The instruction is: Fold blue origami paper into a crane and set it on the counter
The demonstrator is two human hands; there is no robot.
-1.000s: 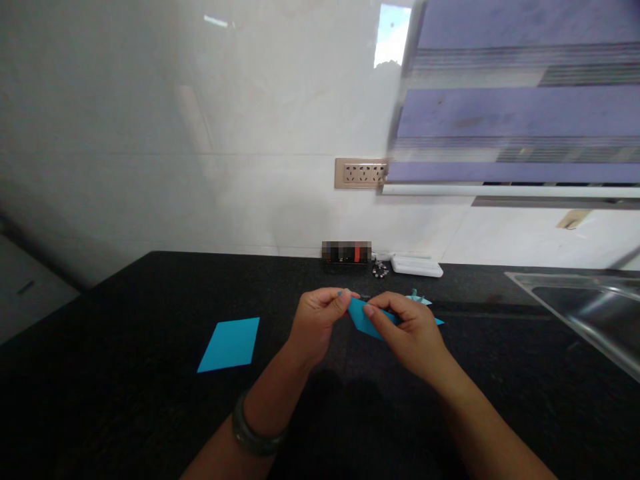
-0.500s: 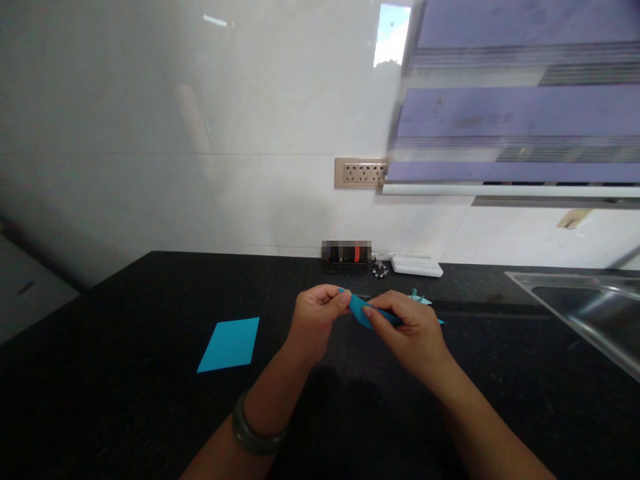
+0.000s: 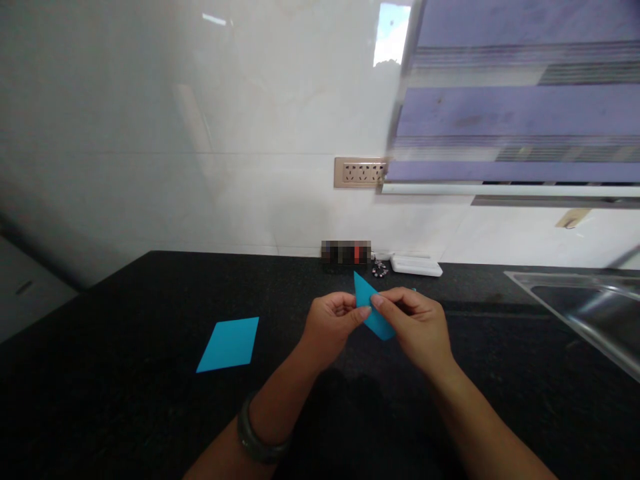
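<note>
A folded piece of blue paper (image 3: 379, 325) is held up between both hands above the dark counter, one pointed corner rising at its top left. My left hand (image 3: 333, 323) pinches its left side between thumb and fingers. My right hand (image 3: 417, 323) grips the right side, thumb on the near face, and covers part of the paper. Flat on the counter to the left lies a separate sheet of blue paper (image 3: 230, 344), touched by neither hand.
Against the wall stand a dark box (image 3: 346, 253) with a blurred front, a small beaded ring (image 3: 380, 269) and a white case (image 3: 416, 265). A metal sink (image 3: 590, 307) is set into the black counter (image 3: 125, 400) at the right. A socket panel (image 3: 361, 173) is on the wall.
The folded paper has been turned so its broad face shows and a corner points up. My left hand has shifted right and slightly down, closer to my right hand.
</note>
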